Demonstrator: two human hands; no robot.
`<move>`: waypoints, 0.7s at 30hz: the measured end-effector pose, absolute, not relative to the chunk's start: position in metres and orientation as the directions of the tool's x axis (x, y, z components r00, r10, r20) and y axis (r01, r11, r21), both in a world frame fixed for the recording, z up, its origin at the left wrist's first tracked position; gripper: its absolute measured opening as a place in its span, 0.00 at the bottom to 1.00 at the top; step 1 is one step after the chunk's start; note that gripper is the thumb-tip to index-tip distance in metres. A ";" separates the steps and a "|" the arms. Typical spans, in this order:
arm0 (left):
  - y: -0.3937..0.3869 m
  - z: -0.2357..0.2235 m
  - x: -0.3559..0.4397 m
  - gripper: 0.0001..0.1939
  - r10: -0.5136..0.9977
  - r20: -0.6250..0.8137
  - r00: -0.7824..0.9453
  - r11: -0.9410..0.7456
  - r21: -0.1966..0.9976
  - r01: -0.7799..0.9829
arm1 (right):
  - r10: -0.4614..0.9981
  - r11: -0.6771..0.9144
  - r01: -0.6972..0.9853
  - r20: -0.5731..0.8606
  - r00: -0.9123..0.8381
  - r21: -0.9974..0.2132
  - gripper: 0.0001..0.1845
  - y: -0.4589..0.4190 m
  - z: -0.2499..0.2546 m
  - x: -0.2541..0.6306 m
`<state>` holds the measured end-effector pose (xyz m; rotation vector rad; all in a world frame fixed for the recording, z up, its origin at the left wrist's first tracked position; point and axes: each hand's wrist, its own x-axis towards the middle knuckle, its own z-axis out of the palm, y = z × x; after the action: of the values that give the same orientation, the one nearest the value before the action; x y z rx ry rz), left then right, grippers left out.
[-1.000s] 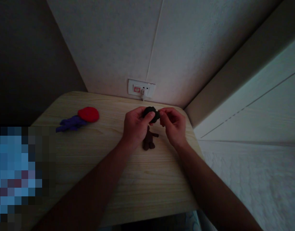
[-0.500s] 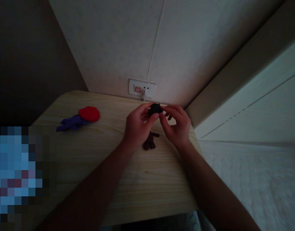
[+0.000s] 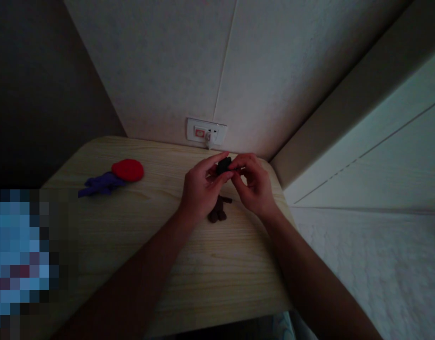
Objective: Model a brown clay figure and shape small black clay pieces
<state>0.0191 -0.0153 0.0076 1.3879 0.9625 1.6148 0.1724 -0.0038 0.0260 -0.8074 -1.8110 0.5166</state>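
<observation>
A small black lump of what looks like modelling clay [image 3: 223, 165] is between my two hands, above the far part of the wooden table. My left hand [image 3: 200, 185] holds it from the left with thumb and fingers. The fingertips of my right hand [image 3: 253, 182] pinch its right side. Below the hands lies a small dark brown clay figure [image 3: 217, 213] with rounded feet and one arm sticking out to the right; its upper part is hidden behind my left hand. To the left, a flat red clay disc [image 3: 128, 170] touches a purple clay piece [image 3: 103, 182].
The pale wooden table [image 3: 146, 264] meets the wall, where a socket plate [image 3: 207, 131] has a plug in it. A white panel [image 3: 373, 156] rises on the right, above a quilted white surface [image 3: 359, 264]. A blurred-out blue patch covers the lower left.
My right fingers have moved over the right side of the black clay and curled in more. The black lump looks turned and less of it shows. The view has shifted slightly.
</observation>
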 end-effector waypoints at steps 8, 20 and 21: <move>-0.017 0.011 0.020 0.25 0.927 0.353 -0.128 -0.365 0.927 -0.088 | 0.741 0.648 0.406 0.657 -0.140 -0.645 0.07 -0.008 0.028 0.170; -0.022 0.012 0.018 0.18 0.886 0.433 -0.164 -0.435 0.900 0.025 | 0.782 0.618 0.427 0.576 -0.240 -0.660 0.04 -0.003 0.038 0.174; -0.023 0.013 0.018 0.18 0.883 0.441 -0.161 -0.440 0.897 0.042 | 0.786 0.615 0.420 0.565 -0.252 -0.668 0.04 -0.002 0.037 0.174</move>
<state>0.0181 -0.0230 0.0132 1.4598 1.0844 1.6735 0.1744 -0.0018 0.0372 -0.9640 -1.8801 0.4790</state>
